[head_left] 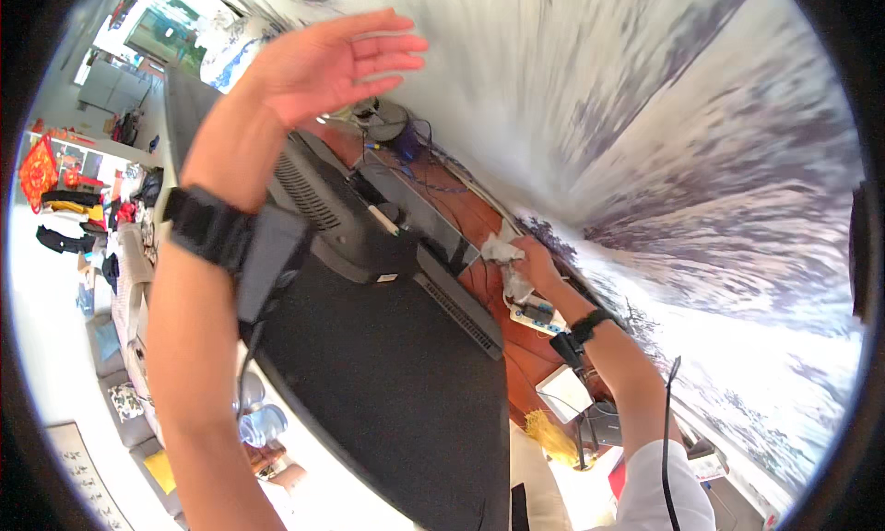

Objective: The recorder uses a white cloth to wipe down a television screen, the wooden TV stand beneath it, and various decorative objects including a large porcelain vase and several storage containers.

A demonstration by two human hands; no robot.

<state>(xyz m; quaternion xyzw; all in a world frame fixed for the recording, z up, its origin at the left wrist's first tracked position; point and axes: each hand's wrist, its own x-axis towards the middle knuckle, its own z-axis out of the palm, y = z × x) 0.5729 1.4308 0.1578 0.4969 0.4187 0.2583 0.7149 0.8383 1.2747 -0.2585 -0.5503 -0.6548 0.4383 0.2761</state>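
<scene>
Crumpled whitish cloth (501, 250), loosely bunched, in the right hand (536, 264)

I see my left arm (198, 328) run up from the lower edge, large and near the camera, the forearm close to upright. At its top the left hand (323, 65) leans over to the right, fingers (392, 46) loosely extended with slight gaps between them. My right arm (631, 365) slants in from the lower right, smaller in view, and the right hand (537, 265) points up and left, its fingers bent inward in a grip.
</scene>
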